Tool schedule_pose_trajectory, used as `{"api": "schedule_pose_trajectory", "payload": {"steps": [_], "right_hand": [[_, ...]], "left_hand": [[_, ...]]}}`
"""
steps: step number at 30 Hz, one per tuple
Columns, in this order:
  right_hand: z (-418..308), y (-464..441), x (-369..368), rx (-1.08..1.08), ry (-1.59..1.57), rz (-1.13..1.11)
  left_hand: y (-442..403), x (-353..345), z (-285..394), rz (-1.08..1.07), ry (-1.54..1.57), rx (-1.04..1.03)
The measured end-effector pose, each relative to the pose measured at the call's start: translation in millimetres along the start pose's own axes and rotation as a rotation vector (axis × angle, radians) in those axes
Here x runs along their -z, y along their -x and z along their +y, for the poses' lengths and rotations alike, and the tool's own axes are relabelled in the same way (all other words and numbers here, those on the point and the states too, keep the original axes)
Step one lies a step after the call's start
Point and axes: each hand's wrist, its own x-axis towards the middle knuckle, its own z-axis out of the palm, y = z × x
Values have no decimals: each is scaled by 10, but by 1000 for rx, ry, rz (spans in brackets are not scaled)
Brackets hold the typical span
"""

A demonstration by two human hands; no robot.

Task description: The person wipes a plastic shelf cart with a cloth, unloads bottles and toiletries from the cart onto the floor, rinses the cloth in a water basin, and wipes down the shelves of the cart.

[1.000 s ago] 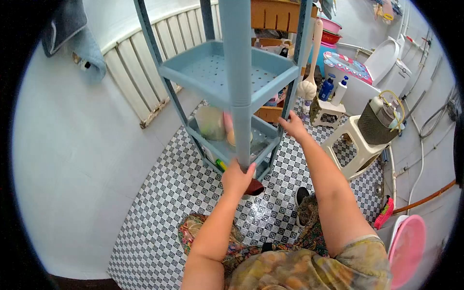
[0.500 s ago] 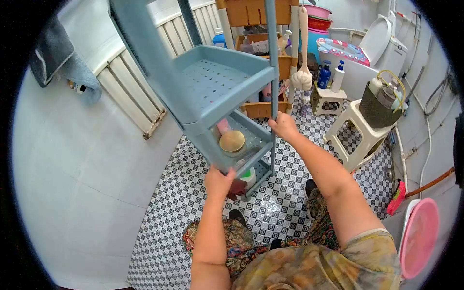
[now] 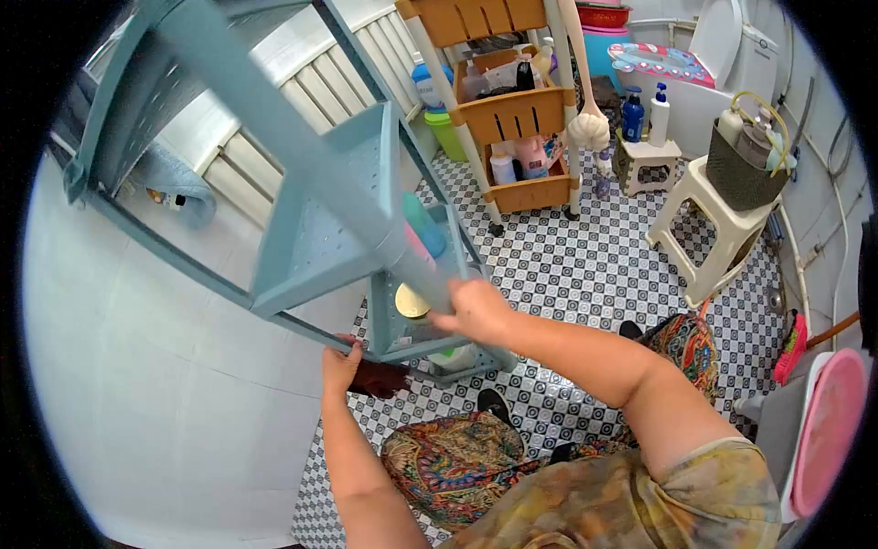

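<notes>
- Both hands grip the blue-grey shelf rack [image 3: 311, 291], each curled around a different post, with neither spread flat.
- Left hand [image 3: 341, 368]: fingers wrapped on the post at the left, level with the lower tray [image 3: 382, 316]; a dark reddish-brown item [image 3: 380, 380] sits right beside it, and whether the hand holds that too cannot be told.
- Right hand [image 3: 480, 311]: closed around the near post, slightly blurred, at about the height of that lower tray.
- Rack: in front of the person, between the wall with the white radiator [image 3: 311, 96] and the open floor, its posts slanting across the view; its middle tray [image 3: 315, 210] has small holes.
- On the lower tray: a jar with a pale yellow lid [image 3: 412, 300] and a teal bottle [image 3: 422, 224], partly hidden by the near post.
- Below that, on the bottom level: a white and green container [image 3: 455, 357].
- Behind: an orange-brown trolley [image 3: 512, 116] filled with bottles, and a cream long-handled brush [image 3: 588, 130] hanging at its right side.
- Farther right: a small step stool [image 3: 647, 165] carrying blue and white pump bottles, then a taller white stool [image 3: 709, 229] with a dark basket [image 3: 750, 174].
- Bottom right: a pink basin [image 3: 830, 430] on edge, well apart from both hands.
</notes>
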Motion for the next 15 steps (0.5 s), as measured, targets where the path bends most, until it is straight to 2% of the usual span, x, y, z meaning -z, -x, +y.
{"api": "schedule_pose_trajectory", "payload": {"steps": [1, 3, 5, 9, 10, 13, 15], "right_hand": [[-42, 7, -128, 55, -4, 15], [-181, 26, -318, 104, -20, 30], [-330, 32, -457, 162, -49, -8], [-609, 35, -637, 197, -159, -14], [-665, 32, -660, 184, -159, -47], [-809, 19, -811, 171, -205, -27], [-883, 6, -843, 139, -217, -76]], "left_hand": [[-17, 81, -80, -25, 138, -6], [-39, 291, -87, -106, 15, 42], [-97, 407, -288, -82, 143, 40], [-129, 590, -226, 2, 60, 43], [-162, 633, -266, 15, -40, 45], [-252, 764, -648, 68, -144, 85], [-243, 742, -517, 115, -85, 59]]}}
